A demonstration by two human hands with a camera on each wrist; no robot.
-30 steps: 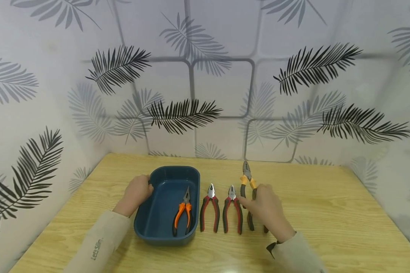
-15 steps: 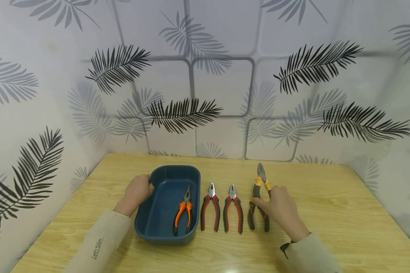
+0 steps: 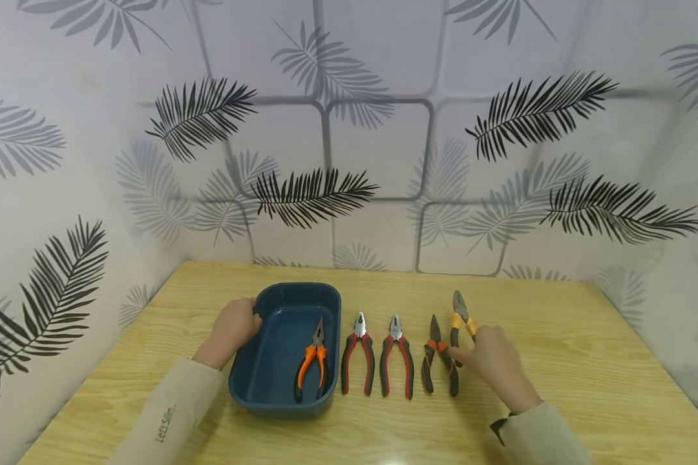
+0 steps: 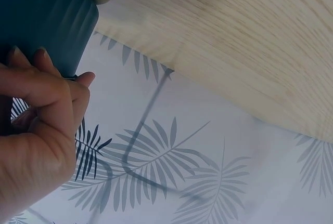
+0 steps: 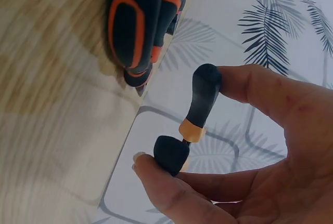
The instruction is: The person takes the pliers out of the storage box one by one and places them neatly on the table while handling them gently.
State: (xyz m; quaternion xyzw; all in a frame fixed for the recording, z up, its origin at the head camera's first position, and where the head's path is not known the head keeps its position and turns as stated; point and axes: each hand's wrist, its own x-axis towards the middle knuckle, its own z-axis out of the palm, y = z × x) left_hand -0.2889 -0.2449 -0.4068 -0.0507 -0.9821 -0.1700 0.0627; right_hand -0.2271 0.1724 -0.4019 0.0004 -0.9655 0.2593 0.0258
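Note:
My left hand (image 3: 232,329) grips the left rim of a dark blue bin (image 3: 270,355), with fingertips against its wall in the left wrist view. Inside the bin lie orange-handled long-nose pliers (image 3: 311,354). My right hand (image 3: 496,368) holds pliers with yellow-and-black handles (image 3: 460,310), jaws pointing away from me. In the right wrist view, thumb and fingers pinch the two spread handles (image 5: 204,96) from either side. Just left of that hand, pliers with black-and-orange handles (image 3: 435,334) lie on the table, their right handle close to the fingers.
Two red-and-black combination pliers, one beside the bin (image 3: 359,327) and one farther right (image 3: 395,329), lie in a row on the wooden table (image 3: 581,381). A leaf-patterned wall (image 3: 372,232) rises behind the table's far edge.
My right hand has moved right with the yellow-and-black pliers, whose jaws sit a little nearer me. The black-and-orange pliers behind them have come into view. The left hand and bin stay put.

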